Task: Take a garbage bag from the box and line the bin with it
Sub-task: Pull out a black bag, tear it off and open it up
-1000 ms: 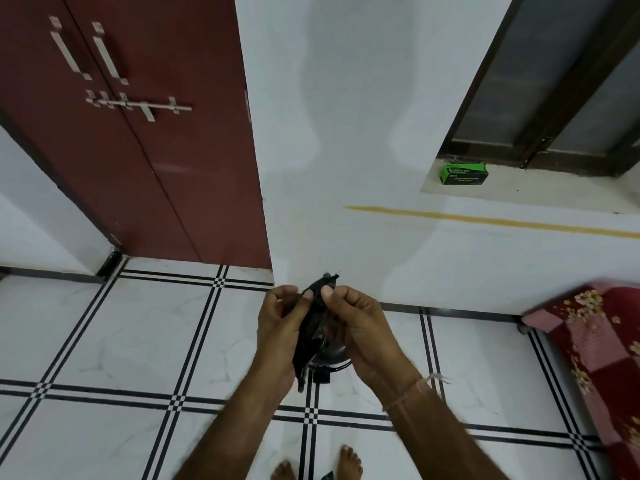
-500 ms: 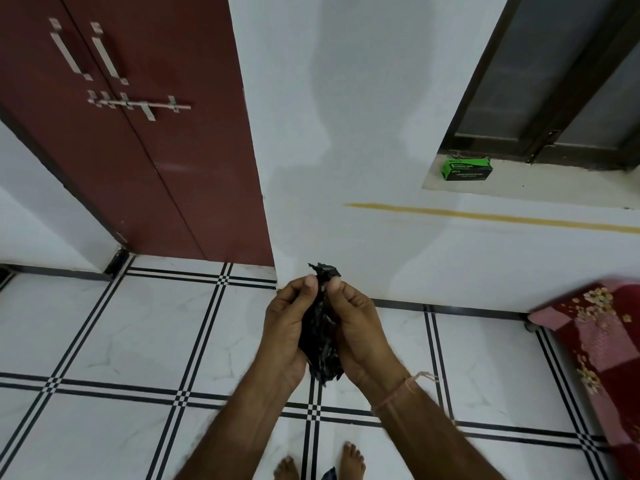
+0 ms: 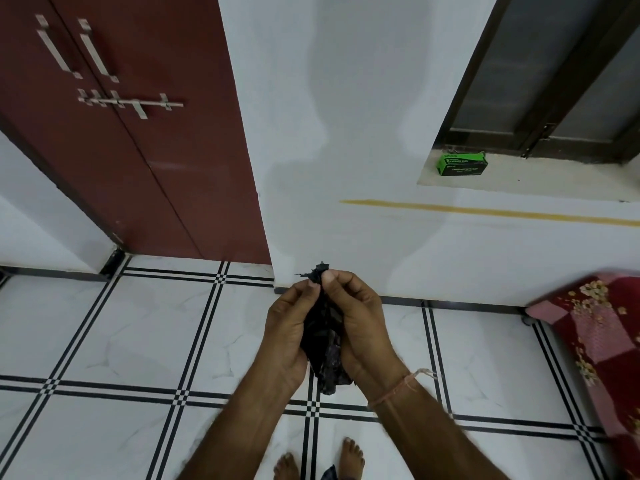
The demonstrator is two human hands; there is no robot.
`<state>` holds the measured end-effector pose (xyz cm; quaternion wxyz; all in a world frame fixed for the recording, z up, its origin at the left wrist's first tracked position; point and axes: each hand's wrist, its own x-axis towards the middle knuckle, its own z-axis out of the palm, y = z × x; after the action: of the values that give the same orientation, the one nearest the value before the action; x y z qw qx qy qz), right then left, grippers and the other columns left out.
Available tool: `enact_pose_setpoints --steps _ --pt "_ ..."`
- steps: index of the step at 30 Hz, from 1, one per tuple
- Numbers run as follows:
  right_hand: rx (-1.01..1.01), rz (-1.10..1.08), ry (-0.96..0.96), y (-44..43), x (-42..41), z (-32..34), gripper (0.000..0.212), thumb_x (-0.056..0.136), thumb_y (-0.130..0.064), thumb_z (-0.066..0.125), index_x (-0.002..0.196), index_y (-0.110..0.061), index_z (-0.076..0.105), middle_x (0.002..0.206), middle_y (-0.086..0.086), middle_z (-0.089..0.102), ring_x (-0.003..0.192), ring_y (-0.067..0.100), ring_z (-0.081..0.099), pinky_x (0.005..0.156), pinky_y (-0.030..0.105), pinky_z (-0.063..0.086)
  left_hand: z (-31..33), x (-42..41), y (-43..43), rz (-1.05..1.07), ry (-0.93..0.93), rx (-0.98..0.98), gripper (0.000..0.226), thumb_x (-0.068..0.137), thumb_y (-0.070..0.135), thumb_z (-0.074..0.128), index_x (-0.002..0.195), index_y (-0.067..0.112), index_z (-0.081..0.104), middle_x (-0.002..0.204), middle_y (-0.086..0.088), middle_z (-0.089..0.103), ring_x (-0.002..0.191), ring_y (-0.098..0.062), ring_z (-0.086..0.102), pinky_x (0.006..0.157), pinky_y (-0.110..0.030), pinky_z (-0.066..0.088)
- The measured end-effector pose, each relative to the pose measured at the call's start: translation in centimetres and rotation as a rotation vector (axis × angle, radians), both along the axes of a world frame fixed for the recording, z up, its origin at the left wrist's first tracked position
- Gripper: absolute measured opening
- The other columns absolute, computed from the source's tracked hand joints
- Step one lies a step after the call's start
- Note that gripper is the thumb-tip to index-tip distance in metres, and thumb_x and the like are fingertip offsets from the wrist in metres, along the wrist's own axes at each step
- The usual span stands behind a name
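A crumpled black garbage bag (image 3: 325, 344) hangs between my two hands in front of me, above the tiled floor. My left hand (image 3: 289, 327) pinches its upper edge with thumb and fingers. My right hand (image 3: 360, 323) grips the same top edge from the other side, and a ragged tip of the bag sticks up above the fingers. The green garbage bag box (image 3: 462, 164) lies on the window sill at the upper right. No bin is in view.
A dark red double door (image 3: 131, 140) with metal handles and a latch stands at the left. A white wall (image 3: 346, 133) faces me. A red floral cloth (image 3: 602, 341) covers something at the right edge. My bare feet (image 3: 318, 462) stand on white tiles.
Both hands have risen slightly and closed in on the bag's top edge. The bag is now bunched tighter between the palms, and a dark round shape seen below the hands earlier is hidden.
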<state>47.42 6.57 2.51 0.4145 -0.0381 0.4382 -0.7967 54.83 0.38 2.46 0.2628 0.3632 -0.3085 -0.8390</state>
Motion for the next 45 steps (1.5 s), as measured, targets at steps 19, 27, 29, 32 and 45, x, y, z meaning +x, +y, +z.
enact_pose_setpoints --steps 19,27,29,32,45 --pt "0.092 0.058 0.187 0.8 0.4 -0.3 0.021 0.093 0.0 0.068 0.112 0.007 0.068 0.112 0.031 0.071 0.104 0.032 0.072 0.095 0.036 0.058 0.0 -0.7 0.5 0.024 0.102 0.147 0.032 0.093 0.019 0.058 0.121 0.005 0.068 0.111 -0.015 0.073 0.104 -0.023 0.072 0.082 -0.029 0.062" --pt "0.113 0.091 0.129 1.1 -0.8 0.0 0.036 0.098 -0.023 0.067 0.118 0.007 0.063 0.124 0.038 0.063 0.116 0.051 0.065 0.103 0.051 0.053 -0.1 -0.1 -0.6 -0.002 -0.082 -0.067 0.05 0.083 0.013 0.078 0.13 0.021 0.062 0.12 -0.014 0.074 0.105 -0.027 0.075 0.08 -0.039 0.06" --pt "0.156 0.088 0.177 1.0 -1.0 -0.1 0.028 0.097 -0.021 0.068 0.107 0.005 0.068 0.118 0.038 0.066 0.106 0.045 0.069 0.095 0.047 0.056 -0.1 -0.1 -0.6 -0.017 -0.099 -0.077 0.043 0.086 0.012 0.075 0.127 0.018 0.065 0.12 -0.012 0.074 0.108 -0.028 0.073 0.081 -0.039 0.06" --pt "0.144 0.059 0.156 0.9 -1.4 -0.5 0.032 0.1 -0.019 0.062 0.109 0.012 0.064 0.113 0.033 0.071 0.098 0.034 0.07 0.085 0.039 0.06 -0.4 -0.1 -0.7 -0.036 -0.103 -0.094 0.031 0.093 0.009 0.067 0.124 0.014 0.067 0.118 -0.012 0.075 0.11 -0.028 0.073 0.078 -0.034 0.06" --pt "0.228 0.055 0.364 0.5 -2.7 -1.0 0.038 0.108 -0.032 0.046 0.103 0.005 0.055 0.105 0.037 0.063 0.092 0.035 0.062 0.094 0.062 0.053 -0.9 0.3 -2.0 -0.118 -0.142 -0.226 0.036 0.098 0.032 0.059 0.121 0.007 0.072 0.115 -0.012 0.077 0.113 -0.025 0.071 0.082 -0.025 0.058"
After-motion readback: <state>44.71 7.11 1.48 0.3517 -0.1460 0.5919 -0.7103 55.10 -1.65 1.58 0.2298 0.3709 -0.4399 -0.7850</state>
